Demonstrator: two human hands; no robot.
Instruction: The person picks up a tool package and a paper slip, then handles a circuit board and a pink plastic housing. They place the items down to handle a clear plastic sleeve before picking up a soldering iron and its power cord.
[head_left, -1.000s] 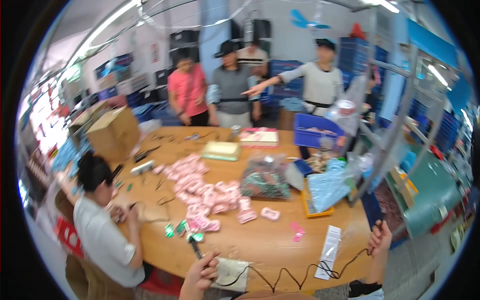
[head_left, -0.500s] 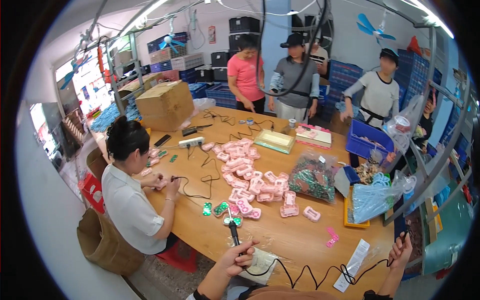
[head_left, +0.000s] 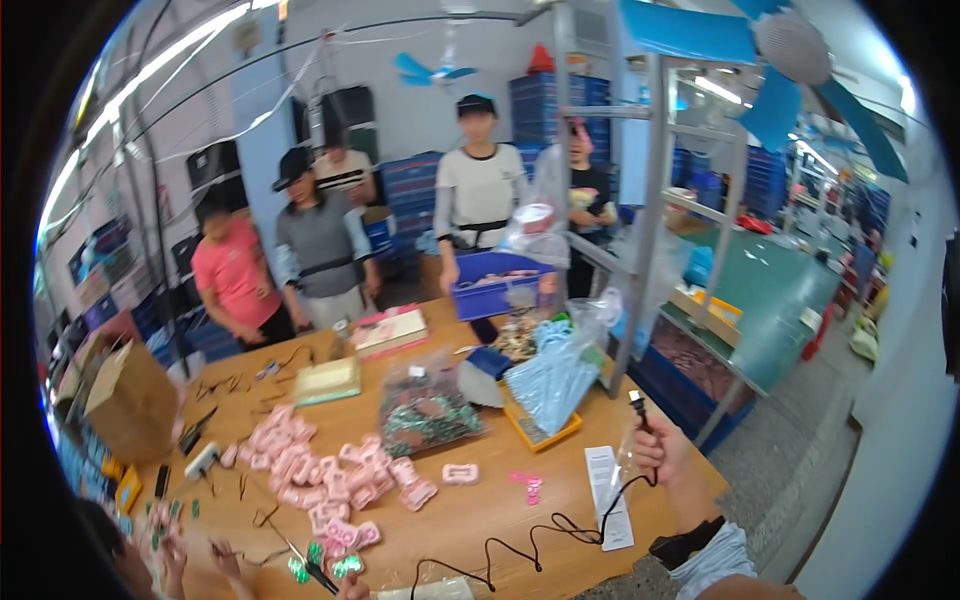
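Note:
My right hand (head_left: pixel 663 450) is closed around the black plug (head_left: pixel 637 402) of a cord, its prongs pointing up, above the table's right corner. From there the zigzag black cord (head_left: pixel 540 560) runs left along the near side of the table. At the lower edge my left hand (head_left: pixel 352 589), mostly cut off, grips the black handle of a soldering iron (head_left: pixel 318 572). Its tip points toward green dotted pieces (head_left: pixel 300 568) in pink shells. A white printed strip (head_left: pixel 608 500) lies beside the cord, left of my right hand.
Pink plastic shells (head_left: pixel 330 480) are heaped mid-table, near a clear bag of green parts (head_left: pixel 425 412). A yellow tray (head_left: pixel 545 432) with light-blue strips stands by a metal frame (head_left: pixel 650 220). A co-worker's hands (head_left: pixel 225 560) are at lower left; several people stand across the table.
The view has swung to the right, showing the aisle and green table. My right hand still holds the plug, now raised upright; my left hand has slipped mostly out of the picture with the soldering iron.

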